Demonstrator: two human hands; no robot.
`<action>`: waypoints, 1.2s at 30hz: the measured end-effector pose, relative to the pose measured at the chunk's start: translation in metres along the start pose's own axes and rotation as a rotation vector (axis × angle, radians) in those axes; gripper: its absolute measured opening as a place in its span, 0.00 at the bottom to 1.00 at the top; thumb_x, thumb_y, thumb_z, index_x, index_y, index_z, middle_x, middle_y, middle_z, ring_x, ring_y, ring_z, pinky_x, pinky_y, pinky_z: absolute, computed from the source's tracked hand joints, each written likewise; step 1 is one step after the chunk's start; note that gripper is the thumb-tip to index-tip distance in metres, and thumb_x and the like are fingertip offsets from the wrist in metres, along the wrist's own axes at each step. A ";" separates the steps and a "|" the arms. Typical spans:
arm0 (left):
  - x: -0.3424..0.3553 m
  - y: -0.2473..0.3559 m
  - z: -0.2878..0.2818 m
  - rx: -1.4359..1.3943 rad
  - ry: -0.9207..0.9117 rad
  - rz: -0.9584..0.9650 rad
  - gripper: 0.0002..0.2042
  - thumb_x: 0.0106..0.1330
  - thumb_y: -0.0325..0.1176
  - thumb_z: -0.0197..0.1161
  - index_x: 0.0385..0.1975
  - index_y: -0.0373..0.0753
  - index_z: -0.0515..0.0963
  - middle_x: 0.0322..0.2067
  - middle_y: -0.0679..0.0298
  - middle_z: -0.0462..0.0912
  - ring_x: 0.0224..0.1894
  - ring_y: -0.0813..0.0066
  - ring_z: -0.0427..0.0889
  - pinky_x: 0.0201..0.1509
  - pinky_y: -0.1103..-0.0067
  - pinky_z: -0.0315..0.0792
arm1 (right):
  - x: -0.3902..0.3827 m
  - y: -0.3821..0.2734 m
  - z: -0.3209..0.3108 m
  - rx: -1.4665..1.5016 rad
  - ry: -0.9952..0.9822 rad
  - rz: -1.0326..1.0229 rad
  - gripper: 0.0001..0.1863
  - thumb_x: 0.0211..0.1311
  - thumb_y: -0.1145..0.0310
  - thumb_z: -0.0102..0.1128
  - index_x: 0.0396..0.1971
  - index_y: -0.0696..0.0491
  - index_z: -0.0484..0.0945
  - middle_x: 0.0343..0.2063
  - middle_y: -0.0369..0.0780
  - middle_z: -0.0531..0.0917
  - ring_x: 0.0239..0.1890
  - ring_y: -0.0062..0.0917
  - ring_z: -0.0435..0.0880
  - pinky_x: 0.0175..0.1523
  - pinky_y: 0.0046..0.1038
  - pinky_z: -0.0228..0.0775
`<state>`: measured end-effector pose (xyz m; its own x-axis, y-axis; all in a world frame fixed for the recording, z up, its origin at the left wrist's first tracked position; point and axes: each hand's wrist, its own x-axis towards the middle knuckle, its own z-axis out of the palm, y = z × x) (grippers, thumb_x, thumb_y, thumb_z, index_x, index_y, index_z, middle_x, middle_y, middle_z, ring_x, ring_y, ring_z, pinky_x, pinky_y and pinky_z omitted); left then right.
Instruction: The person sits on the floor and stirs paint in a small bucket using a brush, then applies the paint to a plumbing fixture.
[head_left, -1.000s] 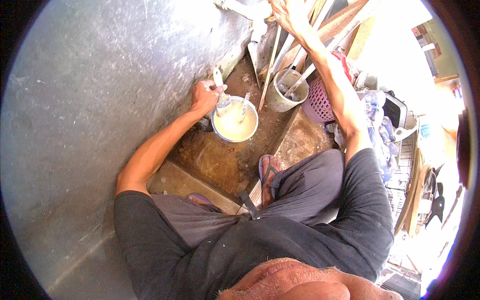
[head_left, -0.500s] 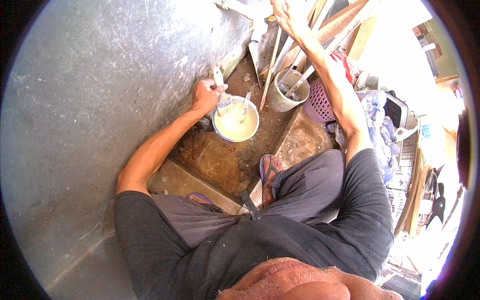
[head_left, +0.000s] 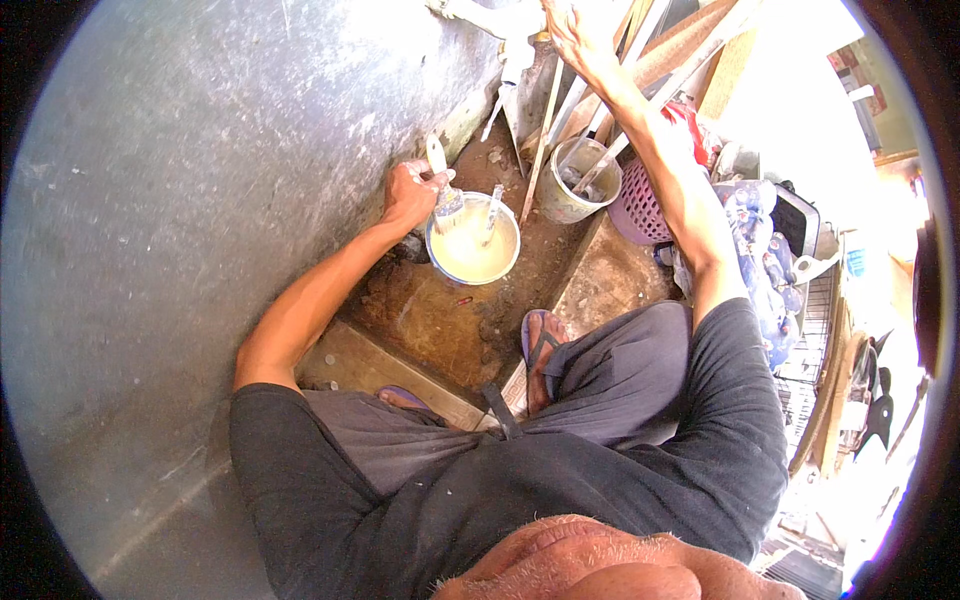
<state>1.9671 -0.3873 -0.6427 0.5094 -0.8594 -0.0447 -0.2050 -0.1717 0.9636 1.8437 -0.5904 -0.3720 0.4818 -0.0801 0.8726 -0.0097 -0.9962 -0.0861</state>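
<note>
A: What takes up the most room?
B: A grey wall (head_left: pixel 200 200), scuffed and flecked with pale specks, fills the left side, and a stained brown floor (head_left: pixel 420 320) meets it

A: What stands there?
B: Long boards (head_left: pixel 665 56) slant together at the top. Lower and to the right is a purple perforated basket (head_left: pixel 637 205), partly covered by the person's right forearm (head_left: pixel 668 170)

A: And the containers?
B: A round bucket (head_left: pixel 475 279) of cream-coloured liquid (head_left: pixel 468 250) sits on the floor near the wall, just ahead of the person's feet. Up and to its right, a dirty greyish bucket (head_left: pixel 567 208) stands beside the basket, with a pole slanting into it

A: How are the hands placed?
B: The right hand (head_left: pixel 575 35) reaches up to the top edge, in front of the boards. Its fingertips are lost in the glare, so I cannot tell what its grip is like. The left hand (head_left: pixel 408 194) is beside the wall, thumb and fingers pinching a paintbrush (head_left: pixel 447 210)

A: Where is that brush exactly?
B: Its handle points up and its head is over the left part of the cream bucket; whether the bristles touch the liquid, I cannot tell

A: Anything smaller?
B: A pale stick (head_left: pixel 492 212) leans in the liquid, and a tiny red scrap (head_left: pixel 465 301) lies on the floor just below the bucket
</note>
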 end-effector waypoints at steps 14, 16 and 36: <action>-0.018 0.031 -0.010 0.310 0.021 0.000 0.11 0.55 0.36 0.68 0.31 0.33 0.83 0.23 0.52 0.83 0.25 0.69 0.81 0.33 0.72 0.72 | -0.113 -0.119 0.028 1.427 -0.805 1.626 0.15 0.68 0.63 0.43 0.31 0.56 0.76 0.18 0.32 0.72 0.15 0.16 0.67 0.15 0.16 0.53; -0.014 0.011 -0.010 0.156 0.008 -0.014 0.11 0.54 0.35 0.67 0.30 0.33 0.82 0.23 0.52 0.83 0.25 0.68 0.81 0.32 0.72 0.72 | -0.109 -0.146 0.030 1.641 -0.794 1.802 0.12 0.65 0.63 0.48 0.24 0.52 0.74 0.16 0.29 0.69 0.12 0.15 0.63 0.14 0.16 0.50; -0.013 0.006 -0.010 0.296 0.072 0.089 0.13 0.54 0.40 0.71 0.32 0.37 0.84 0.25 0.56 0.84 0.27 0.65 0.82 0.35 0.71 0.74 | -0.137 -0.145 0.054 1.154 -0.452 1.709 0.09 0.66 0.71 0.50 0.26 0.55 0.76 0.12 0.29 0.67 0.11 0.13 0.56 0.17 0.18 0.50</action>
<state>1.9674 -0.3725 -0.6341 0.5344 -0.8426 0.0659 -0.4807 -0.2389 0.8437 1.8260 -0.4328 -0.5053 0.7131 -0.4818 -0.5093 -0.2352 0.5200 -0.8212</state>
